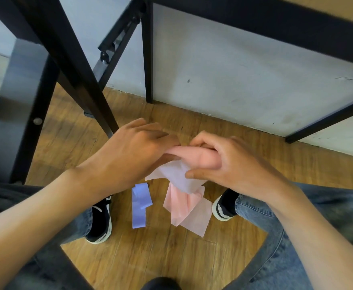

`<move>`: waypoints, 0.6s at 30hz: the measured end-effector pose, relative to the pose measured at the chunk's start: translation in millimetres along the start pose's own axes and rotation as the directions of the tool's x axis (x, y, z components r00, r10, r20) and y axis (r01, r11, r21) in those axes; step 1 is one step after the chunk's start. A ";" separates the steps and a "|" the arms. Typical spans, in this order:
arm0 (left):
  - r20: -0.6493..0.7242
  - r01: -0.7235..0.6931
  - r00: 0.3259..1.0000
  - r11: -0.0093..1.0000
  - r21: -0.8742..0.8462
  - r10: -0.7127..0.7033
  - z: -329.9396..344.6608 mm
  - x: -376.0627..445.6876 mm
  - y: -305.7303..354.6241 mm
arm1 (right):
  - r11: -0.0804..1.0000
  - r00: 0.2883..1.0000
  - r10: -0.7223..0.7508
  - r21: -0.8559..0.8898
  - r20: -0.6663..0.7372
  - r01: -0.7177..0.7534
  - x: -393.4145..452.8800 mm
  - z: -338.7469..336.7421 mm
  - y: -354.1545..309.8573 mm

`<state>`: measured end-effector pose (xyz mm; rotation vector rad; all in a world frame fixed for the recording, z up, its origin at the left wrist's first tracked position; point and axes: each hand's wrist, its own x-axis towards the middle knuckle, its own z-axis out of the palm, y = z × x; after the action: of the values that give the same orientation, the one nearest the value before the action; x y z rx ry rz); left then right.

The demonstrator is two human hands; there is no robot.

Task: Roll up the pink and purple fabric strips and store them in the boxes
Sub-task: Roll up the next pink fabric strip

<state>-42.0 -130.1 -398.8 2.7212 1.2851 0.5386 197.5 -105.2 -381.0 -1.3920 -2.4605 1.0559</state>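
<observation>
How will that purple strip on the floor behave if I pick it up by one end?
The purple strip will probably droop: it lies flat and folded over itself on the wooden floor, like the pink fabric hanging limp from the left hand and right hand. It looks thin, so likely very light. It seems unlikely to roll by itself.

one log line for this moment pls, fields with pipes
stage: rolling pink strip | left hand: grip on roll | right hand: grip on roll | purple strip: on floor, untouched | boxes: not in view
</observation>
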 end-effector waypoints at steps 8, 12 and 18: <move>-0.030 0.025 0.999 0.997 -0.076 -0.027 -3.3 1.2 2.7 | 0.998 0.999 -0.017 0.068 0.032 0.015 -0.2 -0.6 -0.8; -0.018 0.033 0.999 0.999 -0.038 -0.034 -1.9 0.3 2.5 | 1.000 1.000 -0.015 0.017 -0.001 0.015 0.0 -2.3 -0.1; -0.010 0.028 1.000 0.995 -0.092 -0.029 -2.0 0.6 1.9 | 0.998 0.999 -0.007 0.057 0.047 0.005 -0.1 -0.9 -0.2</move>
<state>-40.9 -131.0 -396.4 2.6255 1.2664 0.5961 197.8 -104.9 -380.2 -1.3577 -2.4450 1.1608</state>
